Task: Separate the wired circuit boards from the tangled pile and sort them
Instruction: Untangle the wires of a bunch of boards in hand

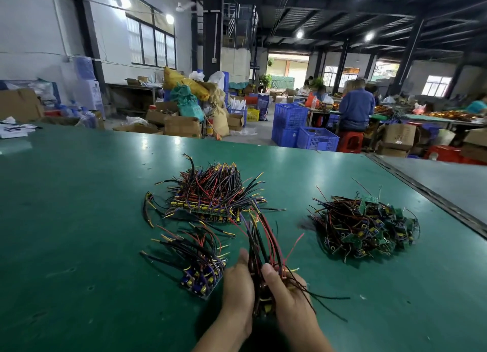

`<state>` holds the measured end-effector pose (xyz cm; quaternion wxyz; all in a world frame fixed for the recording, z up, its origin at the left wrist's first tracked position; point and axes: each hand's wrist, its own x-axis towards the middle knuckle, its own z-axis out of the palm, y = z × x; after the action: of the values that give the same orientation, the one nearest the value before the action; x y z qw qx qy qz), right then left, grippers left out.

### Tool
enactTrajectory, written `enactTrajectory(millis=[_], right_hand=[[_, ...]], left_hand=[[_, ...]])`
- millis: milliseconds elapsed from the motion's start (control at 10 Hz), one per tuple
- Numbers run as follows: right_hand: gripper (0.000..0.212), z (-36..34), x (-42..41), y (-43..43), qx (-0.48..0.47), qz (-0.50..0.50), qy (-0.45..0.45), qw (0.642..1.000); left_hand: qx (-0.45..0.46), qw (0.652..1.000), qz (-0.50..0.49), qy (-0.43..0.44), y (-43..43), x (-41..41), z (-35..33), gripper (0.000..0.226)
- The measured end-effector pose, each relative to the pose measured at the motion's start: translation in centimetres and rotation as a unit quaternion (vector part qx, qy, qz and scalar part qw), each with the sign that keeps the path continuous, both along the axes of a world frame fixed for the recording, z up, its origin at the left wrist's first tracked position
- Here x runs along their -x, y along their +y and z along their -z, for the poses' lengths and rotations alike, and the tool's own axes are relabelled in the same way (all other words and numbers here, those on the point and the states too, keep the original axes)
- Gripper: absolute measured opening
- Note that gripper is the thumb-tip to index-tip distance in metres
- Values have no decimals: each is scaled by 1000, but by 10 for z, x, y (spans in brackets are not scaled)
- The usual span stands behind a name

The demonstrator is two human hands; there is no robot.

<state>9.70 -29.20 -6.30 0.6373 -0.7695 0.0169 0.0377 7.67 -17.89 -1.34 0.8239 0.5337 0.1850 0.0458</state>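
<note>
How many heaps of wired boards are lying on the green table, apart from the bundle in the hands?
3: a large stack at the far middle; a smaller stack nearer, beside the left hand; a tangled pile on the right. None seems hidden behind the bundle.

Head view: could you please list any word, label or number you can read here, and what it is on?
No text is readable.
Cardboard box: dark print, too blurred.
Teal sack: print too blurred.
Tangled pile of circuit boards: any markings too small.
</note>
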Motion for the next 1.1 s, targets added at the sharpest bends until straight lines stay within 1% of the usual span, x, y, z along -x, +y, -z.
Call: enactTrajectory(millis=[100, 200, 300, 400, 500, 600, 700, 800, 900, 1000, 1100], right_hand=[[58, -1, 0, 0, -5, -1, -11, 1000], [56, -21, 16, 3, 17, 0, -28, 999], [57, -34, 21, 5, 1, 26, -64, 998], [66, -52, 23, 2, -19, 76, -52, 996], [71, -62, 19, -10, -41, 118, -10, 992], [59, -62, 14, -17, -45, 109, 47, 992], [49, -62, 16, -17, -52, 52, 93, 993], [62, -70, 21, -20, 38, -34, 117, 992], [63, -80, 28, -29, 218, -115, 109, 963], [53, -83, 31, -46, 291, -146, 98, 940], [52, -83, 34, -59, 364, -145, 70, 917]], left_hand=[[-45, 999, -19, 6, 4, 0, 2, 57], [-104, 991, -88, 17, 7, 2, 0, 59], [-38, 994, -95, 36, 15, 3, -4, 57], [64, 995, -69, 32, 25, 5, -10, 51], [191, 979, -65, -21, 36, 5, -15, 46], [236, 967, -87, -47, 44, 4, -20, 39], [212, 973, -87, -33, 47, 6, -23, 31], [223, 972, -57, -48, 44, 9, -28, 23], [245, 967, -34, -66, 43, 11, -29, 22], [260, 961, -5, -96, 41, 12, -27, 16], [262, 956, 2, -130, 37, 11, -27, 15]])
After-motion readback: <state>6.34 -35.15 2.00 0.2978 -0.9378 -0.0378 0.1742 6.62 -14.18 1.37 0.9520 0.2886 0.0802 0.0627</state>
